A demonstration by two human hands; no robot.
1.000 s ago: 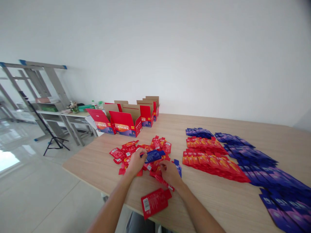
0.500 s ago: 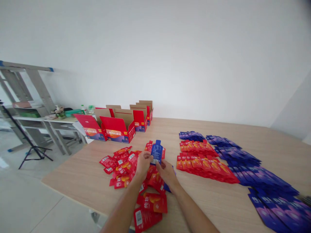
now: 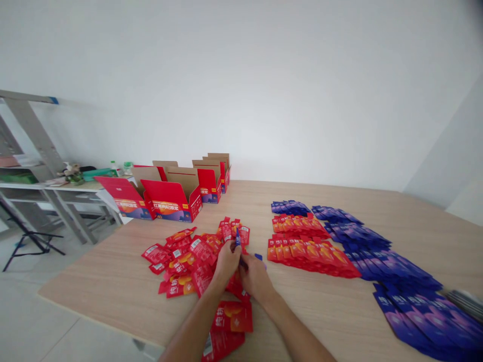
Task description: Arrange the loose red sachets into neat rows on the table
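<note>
With my left hand and right hand I'm grasping a blue pouch over the red pile. Red rows are lying right of the pile, boxes behind it.

Two bare, slim-fingered human hands were visible below the centre of the view, the left hand and the right hand both near six o'clock. The left forearm, at seven o'clock, and the right forearm, at five o'clock, were also bare and smooth-looking. Each was slender beside the hand and broadened gradually toward the lower edge. Fingernails were too small and blurred to make out.
</note>
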